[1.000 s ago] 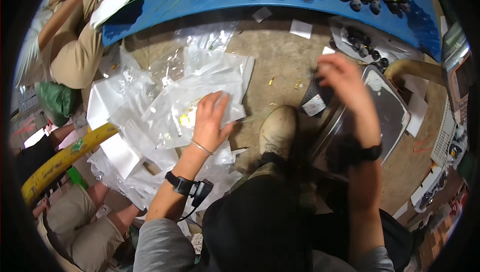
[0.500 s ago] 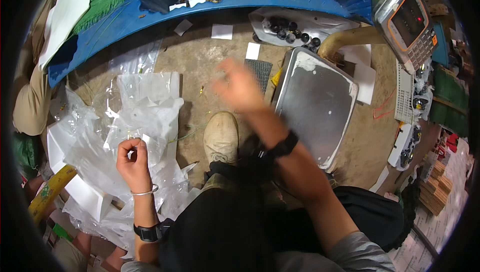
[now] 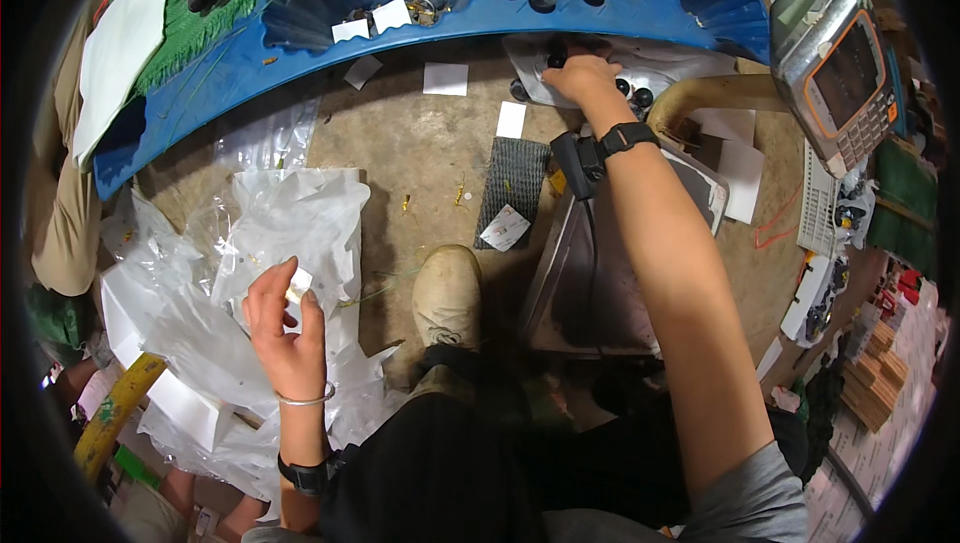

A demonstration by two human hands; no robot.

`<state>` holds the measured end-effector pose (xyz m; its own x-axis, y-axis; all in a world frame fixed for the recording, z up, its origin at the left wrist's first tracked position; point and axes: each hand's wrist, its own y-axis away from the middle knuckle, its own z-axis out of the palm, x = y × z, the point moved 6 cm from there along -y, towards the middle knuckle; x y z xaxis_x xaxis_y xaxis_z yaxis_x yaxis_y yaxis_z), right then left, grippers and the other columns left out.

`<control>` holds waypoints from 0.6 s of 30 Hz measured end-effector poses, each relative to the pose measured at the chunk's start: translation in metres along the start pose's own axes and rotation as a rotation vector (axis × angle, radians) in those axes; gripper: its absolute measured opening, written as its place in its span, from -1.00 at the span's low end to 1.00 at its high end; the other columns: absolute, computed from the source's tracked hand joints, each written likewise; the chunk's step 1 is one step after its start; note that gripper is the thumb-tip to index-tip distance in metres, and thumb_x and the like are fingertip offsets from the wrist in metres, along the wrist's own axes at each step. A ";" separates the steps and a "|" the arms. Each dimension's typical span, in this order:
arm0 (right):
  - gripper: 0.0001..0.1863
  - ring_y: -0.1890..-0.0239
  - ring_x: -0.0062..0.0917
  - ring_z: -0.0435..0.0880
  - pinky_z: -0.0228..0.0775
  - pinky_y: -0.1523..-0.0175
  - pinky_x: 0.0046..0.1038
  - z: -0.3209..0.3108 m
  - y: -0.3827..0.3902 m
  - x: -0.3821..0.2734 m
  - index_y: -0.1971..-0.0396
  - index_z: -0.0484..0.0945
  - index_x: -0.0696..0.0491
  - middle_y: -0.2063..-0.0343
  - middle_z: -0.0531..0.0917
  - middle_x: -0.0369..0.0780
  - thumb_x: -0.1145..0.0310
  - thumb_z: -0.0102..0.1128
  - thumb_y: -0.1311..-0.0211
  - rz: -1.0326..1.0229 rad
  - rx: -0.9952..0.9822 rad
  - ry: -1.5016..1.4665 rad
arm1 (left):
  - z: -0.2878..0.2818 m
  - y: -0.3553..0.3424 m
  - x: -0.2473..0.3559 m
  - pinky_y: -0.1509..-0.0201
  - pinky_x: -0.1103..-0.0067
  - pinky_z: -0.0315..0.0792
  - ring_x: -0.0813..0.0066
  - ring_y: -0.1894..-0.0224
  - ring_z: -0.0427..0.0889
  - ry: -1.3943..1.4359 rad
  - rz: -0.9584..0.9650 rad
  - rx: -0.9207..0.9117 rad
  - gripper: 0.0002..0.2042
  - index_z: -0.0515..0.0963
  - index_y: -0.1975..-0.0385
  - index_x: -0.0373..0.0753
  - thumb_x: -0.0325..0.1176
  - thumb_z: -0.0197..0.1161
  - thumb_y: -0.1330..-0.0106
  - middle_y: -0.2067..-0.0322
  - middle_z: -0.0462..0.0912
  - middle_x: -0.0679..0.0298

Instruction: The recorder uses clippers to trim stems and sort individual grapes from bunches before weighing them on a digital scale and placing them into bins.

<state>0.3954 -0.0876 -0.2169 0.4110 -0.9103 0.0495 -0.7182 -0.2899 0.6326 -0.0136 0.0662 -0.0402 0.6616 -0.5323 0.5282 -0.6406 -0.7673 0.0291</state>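
My right hand reaches far forward onto the dark grapes on a sheet of clear plastic, just below the edge of the blue tray. Its fingertips are hidden among the grapes, so I cannot tell whether it grips any. At the left, my left hand is open, thumb and fingers apart, over white boxes heaped with crumpled clear plastic wrapping. A small white piece shows behind its fingers. My right forearm crosses a scale with a dark flat platform.
The scale's display stands at the far right on a yellowish pipe. On the floor are a dark mesh mat with a printed packet, gold twist ties and white cards. My shoe stands mid-floor.
My right hand has moved forward and right, from above the floor beside the mat to the grapes. My left hand has gone from a pinch to spread fingers.
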 end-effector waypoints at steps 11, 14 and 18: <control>-0.23 -0.22 -0.10 0.35 -0.02 -0.29 0.02 0.004 -0.022 0.009 -0.06 0.50 0.07 -0.14 0.44 -0.03 -0.27 -0.02 -0.04 0.021 0.036 0.039 | 0.010 0.000 0.000 0.38 0.68 0.42 0.62 0.49 0.43 0.192 -0.007 -0.014 -0.52 0.45 -0.05 -0.26 -0.68 0.16 -0.05 0.06 0.43 0.17; -0.25 -0.18 -0.12 0.40 0.08 -0.26 -0.04 0.002 -0.019 0.010 -0.02 0.53 0.07 -0.10 0.47 -0.02 -0.25 0.00 -0.03 0.022 0.055 0.031 | 0.005 0.004 -0.004 0.38 0.69 0.42 0.61 0.48 0.44 0.192 -0.025 0.004 -0.50 0.43 -0.07 -0.27 -0.68 0.17 -0.05 0.04 0.41 0.16; -0.35 0.06 -0.14 0.59 0.34 -0.09 -0.25 -0.001 -0.016 0.015 0.24 0.65 0.12 0.11 0.61 -0.01 -0.18 0.04 0.04 -0.032 0.201 0.010 | 0.006 0.007 -0.009 0.37 0.70 0.41 0.63 0.43 0.45 0.240 -0.057 -0.017 -0.46 0.40 -0.12 -0.25 -0.70 0.15 -0.05 0.00 0.37 0.17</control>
<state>0.4134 -0.0959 -0.2257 0.4402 -0.8970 0.0405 -0.8019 -0.3725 0.4671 -0.0214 0.0637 -0.0502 0.5869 -0.3862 0.7117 -0.6126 -0.7865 0.0783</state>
